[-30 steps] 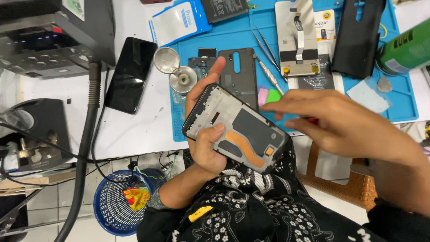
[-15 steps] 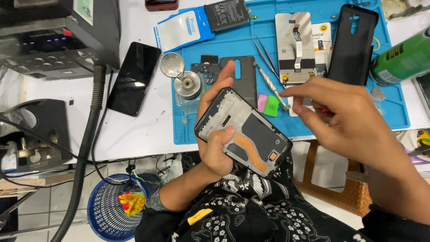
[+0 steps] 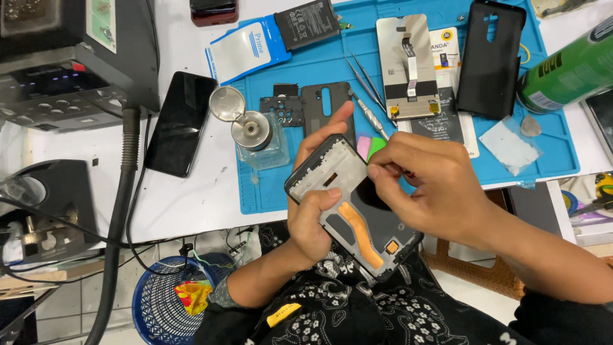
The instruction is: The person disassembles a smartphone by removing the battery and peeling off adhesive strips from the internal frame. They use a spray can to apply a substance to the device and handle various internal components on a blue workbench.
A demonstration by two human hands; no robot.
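Note:
My left hand [image 3: 314, 204] grips an opened phone frame [image 3: 348, 211], grey inside with an orange flex strip, tilted over my lap at the table edge. My right hand [image 3: 431, 182] rests on the frame's upper right part, fingers curled and pinched together at its top edge. What the fingertips pinch is hidden. Just beyond the frame lie pink and green picks [image 3: 370, 145] on the blue mat [image 3: 511, 167].
On the mat: tweezers [image 3: 364, 80], a screwdriver [image 3: 371, 115], a phone screen panel [image 3: 408, 64], a black back cover [image 3: 490, 59], a dark inner cover [image 3: 325, 105], a battery [image 3: 306, 22], a small glass bottle [image 3: 255, 137]. A black phone [image 3: 180, 122] lies left, a green can [image 3: 565, 70] right.
My right hand has moved left and down onto the phone frame. The view has shifted, so the frame sits more central and lower.

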